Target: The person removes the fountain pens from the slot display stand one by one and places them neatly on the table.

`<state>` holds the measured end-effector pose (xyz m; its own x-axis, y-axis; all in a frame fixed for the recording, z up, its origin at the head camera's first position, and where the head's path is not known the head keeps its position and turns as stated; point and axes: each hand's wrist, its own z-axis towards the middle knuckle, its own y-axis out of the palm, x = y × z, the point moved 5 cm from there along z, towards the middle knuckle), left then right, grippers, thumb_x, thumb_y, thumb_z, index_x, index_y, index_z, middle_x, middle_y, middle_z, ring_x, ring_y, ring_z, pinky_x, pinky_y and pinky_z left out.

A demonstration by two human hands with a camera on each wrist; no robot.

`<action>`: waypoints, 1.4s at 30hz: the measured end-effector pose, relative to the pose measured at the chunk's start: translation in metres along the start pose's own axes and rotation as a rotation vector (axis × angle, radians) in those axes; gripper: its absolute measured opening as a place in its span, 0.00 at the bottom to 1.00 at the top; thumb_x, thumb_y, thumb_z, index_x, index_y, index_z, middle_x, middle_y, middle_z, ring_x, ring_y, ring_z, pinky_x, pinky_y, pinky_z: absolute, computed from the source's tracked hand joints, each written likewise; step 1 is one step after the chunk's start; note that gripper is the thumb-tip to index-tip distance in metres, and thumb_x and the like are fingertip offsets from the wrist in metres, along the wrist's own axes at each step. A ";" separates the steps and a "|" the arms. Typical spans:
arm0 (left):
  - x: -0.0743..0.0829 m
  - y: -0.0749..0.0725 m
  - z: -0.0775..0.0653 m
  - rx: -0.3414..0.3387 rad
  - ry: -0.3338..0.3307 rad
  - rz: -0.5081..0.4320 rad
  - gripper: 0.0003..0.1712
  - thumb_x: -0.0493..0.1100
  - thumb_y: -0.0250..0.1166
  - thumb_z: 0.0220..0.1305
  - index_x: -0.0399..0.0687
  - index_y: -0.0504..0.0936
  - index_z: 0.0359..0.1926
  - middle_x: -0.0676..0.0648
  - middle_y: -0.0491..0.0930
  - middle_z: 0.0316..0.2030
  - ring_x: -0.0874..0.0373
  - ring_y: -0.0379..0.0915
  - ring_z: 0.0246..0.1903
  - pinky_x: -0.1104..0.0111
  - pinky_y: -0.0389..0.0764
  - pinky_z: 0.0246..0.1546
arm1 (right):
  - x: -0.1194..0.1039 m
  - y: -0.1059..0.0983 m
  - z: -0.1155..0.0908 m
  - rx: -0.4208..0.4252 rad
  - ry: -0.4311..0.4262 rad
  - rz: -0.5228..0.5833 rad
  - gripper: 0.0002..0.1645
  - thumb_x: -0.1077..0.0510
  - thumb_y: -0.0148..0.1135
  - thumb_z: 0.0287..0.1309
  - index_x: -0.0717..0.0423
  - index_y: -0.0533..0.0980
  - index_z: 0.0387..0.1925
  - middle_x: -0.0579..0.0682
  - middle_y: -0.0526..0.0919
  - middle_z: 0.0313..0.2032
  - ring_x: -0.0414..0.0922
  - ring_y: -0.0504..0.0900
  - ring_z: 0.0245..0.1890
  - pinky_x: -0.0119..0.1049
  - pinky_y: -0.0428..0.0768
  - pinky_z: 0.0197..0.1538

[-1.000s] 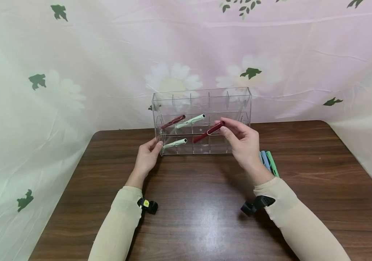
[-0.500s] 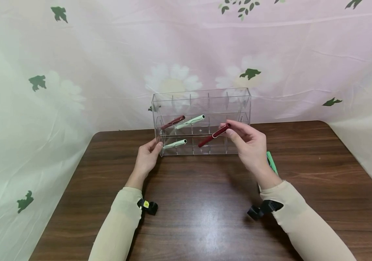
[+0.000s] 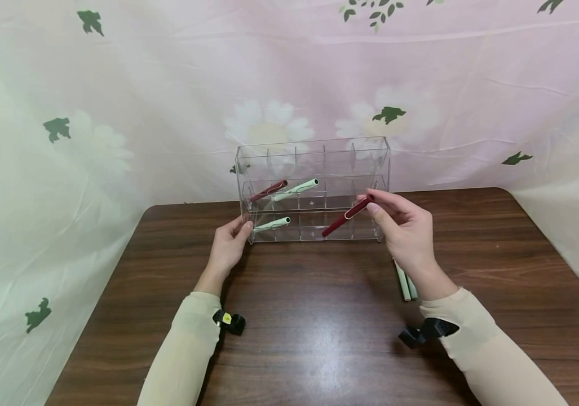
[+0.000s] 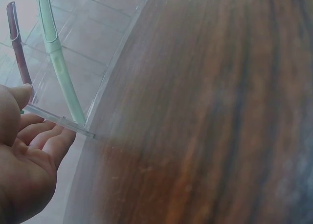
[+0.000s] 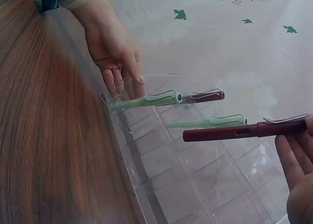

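Observation:
A clear acrylic pen rack with tiered compartments stands at the back of the table. My left hand grips its left edge, thumb at the front and fingers behind. Between thumb and fingertips, my right hand pinches a dark red pen by its clip end. That pen slants down to the left, in front of the rack's right half. In the rack's left part lean another dark red pen and a mint green pen, with a second mint green pen in the lowest tier.
Pale green pens lie on the brown wooden table, partly hidden beneath my right wrist. A floral cloth hangs close behind the rack and along both sides.
My right hand has moved right and slightly nearer, carrying the dark red pen along the rack's front. It now covers the blue and brighter green pens seen earlier. My left hand stays put.

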<state>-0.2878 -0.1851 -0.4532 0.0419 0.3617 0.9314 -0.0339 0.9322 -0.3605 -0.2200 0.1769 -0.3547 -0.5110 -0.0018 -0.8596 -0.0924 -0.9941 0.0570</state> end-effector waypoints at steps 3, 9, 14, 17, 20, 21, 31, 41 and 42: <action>0.000 0.000 0.000 -0.002 -0.001 -0.003 0.27 0.46 0.61 0.83 0.39 0.76 0.75 0.35 0.83 0.66 0.45 0.77 0.68 0.49 0.78 0.72 | -0.002 -0.004 -0.001 -0.001 0.003 0.012 0.18 0.71 0.68 0.69 0.67 0.85 0.59 0.44 0.95 0.46 0.37 0.93 0.49 0.23 0.87 0.50; 0.000 0.000 0.000 0.002 -0.001 -0.007 0.27 0.45 0.61 0.83 0.38 0.76 0.75 0.34 0.83 0.66 0.46 0.77 0.68 0.50 0.77 0.73 | -0.004 -0.013 -0.004 -0.004 0.001 0.019 0.18 0.71 0.67 0.70 0.72 0.83 0.60 0.44 0.95 0.46 0.37 0.93 0.49 0.28 0.87 0.56; -0.001 0.000 0.000 0.005 -0.005 -0.007 0.27 0.45 0.61 0.83 0.39 0.76 0.75 0.34 0.83 0.65 0.45 0.78 0.67 0.50 0.78 0.72 | -0.007 -0.020 -0.005 0.000 0.013 -0.007 0.18 0.70 0.68 0.70 0.69 0.84 0.59 0.43 0.95 0.46 0.37 0.93 0.49 0.27 0.88 0.54; -0.002 0.001 0.000 0.005 -0.007 -0.004 0.27 0.46 0.61 0.83 0.39 0.76 0.75 0.34 0.83 0.65 0.45 0.78 0.67 0.50 0.78 0.71 | -0.009 -0.024 -0.006 -0.001 0.011 -0.009 0.18 0.70 0.68 0.70 0.70 0.84 0.59 0.43 0.95 0.46 0.36 0.93 0.49 0.26 0.87 0.54; -0.001 0.001 0.000 0.006 -0.004 -0.001 0.27 0.46 0.61 0.83 0.39 0.76 0.75 0.34 0.84 0.65 0.46 0.79 0.66 0.50 0.78 0.71 | -0.011 -0.028 -0.007 -0.009 0.010 0.030 0.18 0.72 0.67 0.70 0.75 0.82 0.59 0.45 0.95 0.46 0.37 0.93 0.49 0.27 0.88 0.54; -0.001 0.001 0.000 0.006 -0.002 -0.002 0.27 0.46 0.61 0.83 0.39 0.76 0.75 0.34 0.84 0.65 0.46 0.79 0.66 0.50 0.78 0.70 | -0.011 -0.030 -0.007 -0.008 0.013 0.042 0.18 0.72 0.67 0.69 0.77 0.81 0.58 0.45 0.95 0.46 0.38 0.93 0.48 0.28 0.88 0.54; -0.001 0.001 0.000 0.009 0.004 0.002 0.26 0.45 0.61 0.83 0.39 0.77 0.74 0.34 0.85 0.64 0.48 0.80 0.64 0.52 0.80 0.68 | -0.012 -0.047 -0.014 0.047 0.097 -0.066 0.18 0.69 0.70 0.69 0.69 0.84 0.59 0.41 0.95 0.44 0.35 0.93 0.41 0.25 0.88 0.47; -0.002 0.001 0.001 0.014 0.022 0.002 0.26 0.45 0.62 0.82 0.38 0.77 0.74 0.33 0.85 0.63 0.46 0.80 0.64 0.51 0.80 0.68 | -0.009 -0.062 -0.022 0.100 0.173 0.142 0.21 0.69 0.69 0.70 0.75 0.80 0.61 0.54 0.94 0.45 0.44 0.93 0.38 0.30 0.89 0.49; -0.002 0.001 0.001 0.014 0.022 0.004 0.26 0.45 0.62 0.83 0.39 0.77 0.74 0.33 0.85 0.63 0.46 0.80 0.64 0.51 0.80 0.68 | -0.008 -0.063 -0.023 0.104 0.173 0.154 0.22 0.69 0.69 0.70 0.77 0.79 0.61 0.54 0.94 0.45 0.45 0.93 0.37 0.30 0.90 0.49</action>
<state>-0.2891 -0.1851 -0.4551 0.0637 0.3656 0.9286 -0.0477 0.9305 -0.3631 -0.1905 0.2371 -0.3626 -0.3725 -0.1801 -0.9104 -0.1166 -0.9641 0.2384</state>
